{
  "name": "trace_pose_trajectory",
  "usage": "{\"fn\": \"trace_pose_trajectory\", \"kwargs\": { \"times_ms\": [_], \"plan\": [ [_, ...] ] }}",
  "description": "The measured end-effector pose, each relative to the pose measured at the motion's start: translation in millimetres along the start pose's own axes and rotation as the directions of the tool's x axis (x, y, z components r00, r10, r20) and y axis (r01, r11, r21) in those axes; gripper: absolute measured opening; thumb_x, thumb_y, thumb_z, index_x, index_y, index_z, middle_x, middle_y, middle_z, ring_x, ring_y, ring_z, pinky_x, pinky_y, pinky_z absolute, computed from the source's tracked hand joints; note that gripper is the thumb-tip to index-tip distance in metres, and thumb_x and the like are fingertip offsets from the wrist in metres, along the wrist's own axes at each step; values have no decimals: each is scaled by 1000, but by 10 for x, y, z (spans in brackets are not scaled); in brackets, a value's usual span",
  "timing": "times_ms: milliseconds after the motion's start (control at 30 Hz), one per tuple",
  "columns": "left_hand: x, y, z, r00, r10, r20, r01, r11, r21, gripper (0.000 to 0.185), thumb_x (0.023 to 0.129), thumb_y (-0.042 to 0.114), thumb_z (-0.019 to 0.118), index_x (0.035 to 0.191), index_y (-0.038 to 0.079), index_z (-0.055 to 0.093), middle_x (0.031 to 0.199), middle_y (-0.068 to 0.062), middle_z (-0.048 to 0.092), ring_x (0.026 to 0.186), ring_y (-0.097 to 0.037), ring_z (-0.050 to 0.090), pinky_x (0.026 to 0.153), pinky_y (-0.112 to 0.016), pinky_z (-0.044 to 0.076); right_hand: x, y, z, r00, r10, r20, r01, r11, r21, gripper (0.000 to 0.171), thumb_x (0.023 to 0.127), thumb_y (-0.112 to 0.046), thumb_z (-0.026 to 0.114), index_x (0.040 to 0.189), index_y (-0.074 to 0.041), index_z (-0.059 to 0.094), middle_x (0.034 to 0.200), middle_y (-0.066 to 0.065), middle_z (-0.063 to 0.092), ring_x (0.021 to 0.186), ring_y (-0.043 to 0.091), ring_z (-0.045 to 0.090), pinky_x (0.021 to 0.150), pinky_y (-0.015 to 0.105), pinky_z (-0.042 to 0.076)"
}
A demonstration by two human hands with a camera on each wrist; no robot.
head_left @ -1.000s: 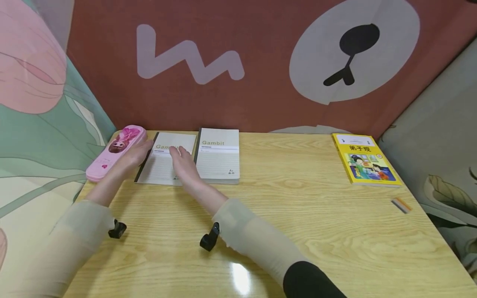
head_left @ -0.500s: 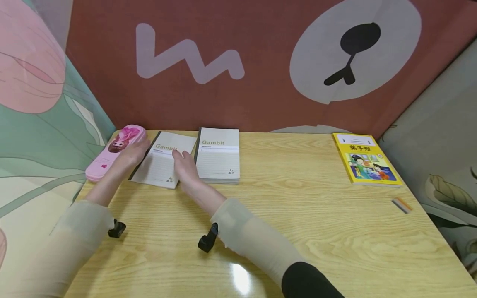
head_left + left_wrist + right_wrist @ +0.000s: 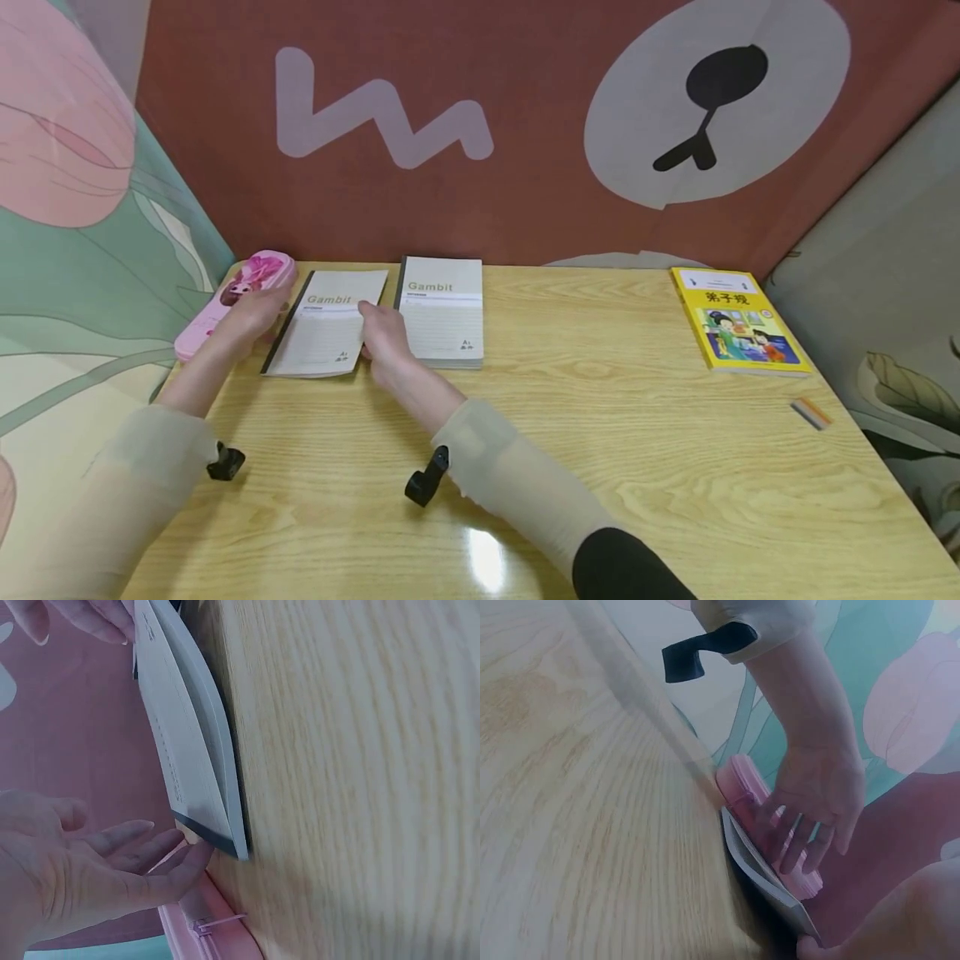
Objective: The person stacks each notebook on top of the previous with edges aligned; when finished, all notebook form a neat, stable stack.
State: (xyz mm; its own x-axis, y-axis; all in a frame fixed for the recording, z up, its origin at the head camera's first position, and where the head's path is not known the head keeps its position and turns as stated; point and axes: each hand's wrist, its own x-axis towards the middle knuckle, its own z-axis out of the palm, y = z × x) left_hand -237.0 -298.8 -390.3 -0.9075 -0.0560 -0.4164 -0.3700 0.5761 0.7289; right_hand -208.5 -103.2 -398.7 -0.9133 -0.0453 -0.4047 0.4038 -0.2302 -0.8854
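Both hands are sliding the left Gambit notebook (image 3: 326, 323) nearer: left hand (image 3: 258, 314), fingers straight, touching its spine; right hand (image 3: 384, 335) pinching its right edge beside the pink pencil case (image 3: 234, 301).

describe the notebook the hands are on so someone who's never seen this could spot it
Start at the table's far left corner, by the pink pencil case. Two grey Gambit notebooks lie there side by side; it is the left notebook, sitting skewed between both hands, while its thicker twin lies square and untouched.
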Motion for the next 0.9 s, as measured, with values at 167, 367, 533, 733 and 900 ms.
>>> {"fn": "trace_pose_trajectory", "kwargs": {
  "times_ms": [167,367,533,733,900],
  "plan": [
    [28,-38,-6,998,-65,-1,65,989,-134,84,106,57,23,162,-5,13,166,-30,25,149,-41,32,98,-42,53,12,-21,-37,1000,9,20,-9,1000,-4,40,106,-24,51,127,7,64,130,23,66,117,35,62,104,49,50],
    [29,-39,-46,992,-123,-16,117,971,-210,77,105,58,35,155,0,30,150,-22,44,123,-23,53,87,-26,56,63,-35,-171,997,-7,71,6,1000,6,36,105,-15,49,125,9,66,93,8,65,90,19,59,96,38,52],
    [11,-50,-85,993,-111,39,117,947,-299,37,104,53,43,114,18,48,95,11,60,87,-4,56,79,-22,52,105,-47,-299,990,-2,141,-5,999,53,36,105,-7,45,131,11,61,117,19,68,106,25,66,105,38,53],
    [-31,26,-105,992,-109,69,127,900,-416,27,104,50,50,107,23,51,78,21,62,88,-3,57,87,-29,43,139,-86,-403,988,23,153,-35,996,77,43,108,-12,45,145,9,49,146,25,55,138,33,56,118,40,48],
    [-108,153,-118,996,-58,71,87,846,-526,22,99,47,63,106,29,53,74,19,69,79,-1,63,80,-27,46,172,-137,-536,989,21,145,-37,994,106,43,107,-12,50,145,7,51,147,23,57,137,32,58,115,38,51]
  ]
}}
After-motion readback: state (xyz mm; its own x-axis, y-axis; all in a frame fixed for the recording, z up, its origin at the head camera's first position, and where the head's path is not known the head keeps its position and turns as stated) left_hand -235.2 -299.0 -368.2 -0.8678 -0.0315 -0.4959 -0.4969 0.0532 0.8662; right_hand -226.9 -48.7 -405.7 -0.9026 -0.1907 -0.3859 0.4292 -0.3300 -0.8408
